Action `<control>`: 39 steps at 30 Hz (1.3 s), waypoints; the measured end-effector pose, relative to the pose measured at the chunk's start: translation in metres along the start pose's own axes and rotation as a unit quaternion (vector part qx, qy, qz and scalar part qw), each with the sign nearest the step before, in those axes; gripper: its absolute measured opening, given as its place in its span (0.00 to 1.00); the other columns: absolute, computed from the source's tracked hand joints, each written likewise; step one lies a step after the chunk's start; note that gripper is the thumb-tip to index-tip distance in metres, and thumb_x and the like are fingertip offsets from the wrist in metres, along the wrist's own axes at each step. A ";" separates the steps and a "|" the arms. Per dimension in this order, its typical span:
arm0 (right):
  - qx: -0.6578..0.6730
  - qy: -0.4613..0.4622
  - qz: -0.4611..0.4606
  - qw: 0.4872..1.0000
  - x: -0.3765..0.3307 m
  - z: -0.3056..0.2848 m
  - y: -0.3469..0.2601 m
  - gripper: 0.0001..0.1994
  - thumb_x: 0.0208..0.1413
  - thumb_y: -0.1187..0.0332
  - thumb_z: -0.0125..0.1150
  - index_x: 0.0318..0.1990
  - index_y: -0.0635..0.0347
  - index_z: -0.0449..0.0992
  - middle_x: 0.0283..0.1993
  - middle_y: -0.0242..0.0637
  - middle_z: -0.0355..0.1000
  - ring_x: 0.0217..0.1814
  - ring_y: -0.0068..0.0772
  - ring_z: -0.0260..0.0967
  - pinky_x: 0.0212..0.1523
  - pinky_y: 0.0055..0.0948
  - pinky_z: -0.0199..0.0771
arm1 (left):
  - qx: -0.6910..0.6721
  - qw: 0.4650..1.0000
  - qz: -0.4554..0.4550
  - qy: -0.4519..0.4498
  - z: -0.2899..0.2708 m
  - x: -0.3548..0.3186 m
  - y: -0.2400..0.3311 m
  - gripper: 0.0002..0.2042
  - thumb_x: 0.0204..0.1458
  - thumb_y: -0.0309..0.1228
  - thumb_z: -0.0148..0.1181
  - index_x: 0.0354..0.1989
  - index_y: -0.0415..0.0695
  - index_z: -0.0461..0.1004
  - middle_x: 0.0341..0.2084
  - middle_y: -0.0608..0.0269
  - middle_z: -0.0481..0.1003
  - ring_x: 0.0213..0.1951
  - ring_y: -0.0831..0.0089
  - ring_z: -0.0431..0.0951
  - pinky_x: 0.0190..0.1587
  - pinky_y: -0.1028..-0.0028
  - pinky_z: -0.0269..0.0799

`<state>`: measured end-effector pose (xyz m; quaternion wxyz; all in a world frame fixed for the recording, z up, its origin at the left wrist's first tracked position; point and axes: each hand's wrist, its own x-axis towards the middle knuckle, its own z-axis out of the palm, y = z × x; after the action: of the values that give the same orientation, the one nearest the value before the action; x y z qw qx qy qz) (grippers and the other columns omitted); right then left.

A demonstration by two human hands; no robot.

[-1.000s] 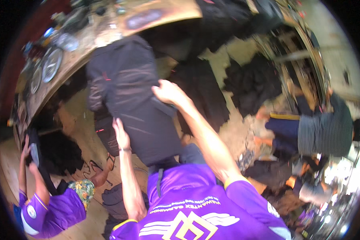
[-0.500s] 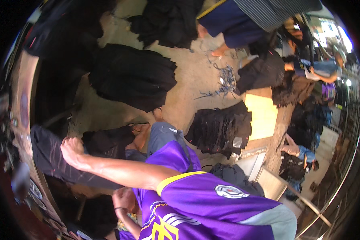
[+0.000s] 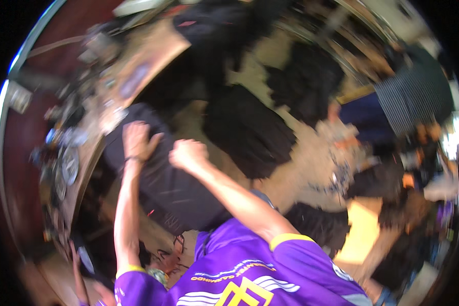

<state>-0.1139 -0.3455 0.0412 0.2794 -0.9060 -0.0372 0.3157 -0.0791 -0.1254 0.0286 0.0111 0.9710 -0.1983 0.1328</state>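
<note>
A long piece of black cloth (image 3: pixel 181 191), perhaps a folded garment, lies in front of me and slants from the work table's edge down to my lap. My left hand (image 3: pixel 139 141), with a dark band at the wrist, rests flat on its upper end, fingers stretched out and thumb apart. My right hand (image 3: pixel 188 154) is closed at the cloth's right edge, its fingers curled over it. Motion blur hides the fingertips, and the cloth's underside is hidden.
A wooden table edge (image 3: pixel 163 48) with cluttered tools runs along the left. Several black cloth stacks lie on the floor, including one beyond my right hand (image 3: pixel 247 132). A yellow sheet (image 3: pixel 361 229) lies at right. Another person's arm (image 3: pixel 78 273) shows at lower left.
My view has swung, so the scene sits farther right. My left hand has come up from near my lap onto the cloth; my right hand stays closed at the cloth's edge.
</note>
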 end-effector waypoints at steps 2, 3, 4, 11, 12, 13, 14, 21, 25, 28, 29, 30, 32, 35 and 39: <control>-0.019 0.007 -0.016 1.000 -0.001 -0.004 0.000 0.24 0.63 0.50 0.60 0.51 0.62 0.85 0.52 0.57 0.84 0.57 0.58 0.83 0.57 0.53 0.83 | -0.026 0.967 -0.053 -0.246 -0.034 0.013 0.002 0.26 0.60 0.59 0.64 0.35 0.43 0.86 0.36 0.49 0.84 0.45 0.53 0.82 0.54 0.49 0.69; -0.039 0.011 -0.011 0.999 -0.001 -0.005 -0.002 0.26 0.64 0.47 0.59 0.54 0.62 0.84 0.53 0.59 0.83 0.60 0.59 0.82 0.59 0.54 0.82 | -0.007 0.926 -0.100 -0.364 -0.046 0.023 0.003 0.31 0.64 0.63 0.56 0.39 0.43 0.88 0.38 0.47 0.86 0.51 0.50 0.84 0.56 0.50 0.72; -0.048 0.007 -0.027 0.998 -0.001 -0.007 -0.002 0.25 0.64 0.49 0.59 0.54 0.62 0.84 0.54 0.58 0.83 0.60 0.60 0.82 0.59 0.53 0.82 | 0.021 0.902 -0.117 -0.416 -0.055 0.031 0.006 0.32 0.64 0.63 0.54 0.43 0.44 0.88 0.41 0.49 0.87 0.53 0.52 0.84 0.58 0.51 0.71; -0.009 0.033 -0.002 0.999 -0.005 -0.008 -0.002 0.28 0.67 0.48 0.60 0.65 0.56 0.80 0.62 0.58 0.80 0.67 0.62 0.76 0.69 0.52 0.74 | 0.174 0.793 -0.139 -0.568 -0.035 0.070 0.013 0.30 0.68 0.57 0.49 0.70 0.53 0.77 0.73 0.60 0.71 0.76 0.60 0.66 0.77 0.42 0.49; -0.010 0.022 0.004 1.000 -0.004 -0.009 -0.001 0.29 0.67 0.46 0.60 0.66 0.56 0.79 0.63 0.57 0.79 0.68 0.62 0.76 0.68 0.53 0.74 | 0.224 0.801 -0.116 -0.543 -0.028 0.064 0.010 0.28 0.68 0.53 0.50 0.71 0.55 0.75 0.74 0.62 0.69 0.77 0.62 0.64 0.76 0.37 0.47; -0.025 -0.004 0.007 1.000 -0.003 -0.010 0.000 0.29 0.67 0.45 0.60 0.66 0.56 0.79 0.64 0.57 0.79 0.68 0.62 0.75 0.68 0.53 0.74 | 0.272 0.805 -0.096 -0.518 -0.020 0.062 0.005 0.26 0.68 0.50 0.51 0.72 0.58 0.74 0.76 0.64 0.67 0.78 0.64 0.61 0.75 0.32 0.45; -0.036 -0.018 0.005 0.999 0.002 -0.012 0.000 0.29 0.67 0.45 0.60 0.66 0.56 0.79 0.64 0.56 0.79 0.68 0.61 0.75 0.68 0.54 0.74 | 0.222 0.880 -0.123 -0.402 -0.013 0.049 0.001 0.26 0.69 0.50 0.48 0.68 0.49 0.76 0.75 0.56 0.68 0.79 0.63 0.59 0.78 0.25 0.34; -0.205 -0.107 -0.061 0.971 0.065 -0.040 -0.020 0.45 0.57 0.30 0.67 0.61 0.69 0.79 0.62 0.62 0.78 0.67 0.59 0.77 0.67 0.52 0.77 | 0.104 0.964 -0.186 0.157 0.033 -0.027 -0.001 0.18 0.56 0.42 0.69 0.56 0.61 0.80 0.63 0.62 0.71 0.70 0.61 0.66 0.77 0.36 0.47; -0.213 -0.213 -0.104 0.948 0.090 -0.046 -0.021 0.42 0.61 0.33 0.66 0.60 0.72 0.81 0.61 0.63 0.79 0.67 0.57 0.78 0.66 0.49 0.77 | -0.046 0.929 -0.368 -0.011 0.041 -0.039 0.013 0.33 0.64 0.58 0.58 0.78 0.65 0.65 0.83 0.51 0.49 0.84 0.52 0.43 0.77 0.27 0.33; -0.173 -0.230 -0.125 0.949 0.105 -0.043 -0.021 0.41 0.63 0.36 0.64 0.61 0.74 0.80 0.60 0.65 0.79 0.66 0.59 0.78 0.66 0.48 0.76 | -0.059 0.924 -0.378 -0.030 0.043 -0.034 0.002 0.38 0.61 0.65 0.56 0.79 0.66 0.63 0.85 0.51 0.43 0.85 0.53 0.38 0.77 0.25 0.30; -0.172 -0.235 -0.092 0.952 0.108 -0.045 -0.021 0.40 0.64 0.37 0.64 0.60 0.74 0.80 0.59 0.66 0.79 0.65 0.59 0.78 0.66 0.48 0.76 | -0.073 0.917 -0.386 -0.066 0.043 -0.032 -0.004 0.39 0.60 0.66 0.57 0.79 0.67 0.63 0.85 0.51 0.43 0.85 0.53 0.38 0.77 0.25 0.30; -0.144 -0.206 -0.127 0.959 0.117 -0.046 -0.028 0.38 0.64 0.39 0.64 0.60 0.73 0.80 0.58 0.65 0.80 0.65 0.59 0.79 0.66 0.48 0.76 | -0.075 0.915 -0.390 -0.068 0.046 -0.027 -0.018 0.40 0.57 0.68 0.58 0.78 0.69 0.64 0.85 0.51 0.43 0.85 0.52 0.38 0.76 0.24 0.29; -0.132 -0.190 -0.141 0.963 0.127 -0.054 -0.042 0.33 0.67 0.39 0.64 0.49 0.70 0.85 0.39 0.47 0.85 0.40 0.35 0.82 0.46 0.39 0.80 | -0.045 0.931 -0.362 0.024 0.051 -0.019 -0.044 0.41 0.54 0.71 0.60 0.76 0.71 0.66 0.84 0.51 0.45 0.85 0.51 0.39 0.76 0.23 0.30; -0.213 -0.202 -0.080 0.953 0.122 -0.065 -0.067 0.36 0.65 0.38 0.63 0.56 0.70 0.83 0.51 0.64 0.83 0.56 0.57 0.84 0.59 0.49 0.81 | -0.061 0.944 -0.320 0.052 0.060 -0.012 -0.074 0.41 0.51 0.72 0.63 0.72 0.68 0.70 0.83 0.53 0.49 0.84 0.50 0.40 0.76 0.23 0.30; -0.265 0.059 -0.200 0.941 0.046 -0.041 -0.068 0.36 0.61 0.34 0.66 0.51 0.66 0.83 0.45 0.54 0.84 0.46 0.56 0.85 0.48 0.51 0.85 | -0.063 0.956 -0.273 0.085 0.059 -0.012 -0.078 0.38 0.52 0.70 0.65 0.58 0.49 0.77 0.71 0.54 0.68 0.79 0.56 0.56 0.79 0.32 0.38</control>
<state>-0.0458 -0.2969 0.0787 0.0880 -0.9382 -0.2833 0.1782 -0.0441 -0.0535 -0.0290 0.1249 0.9706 0.0683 0.1941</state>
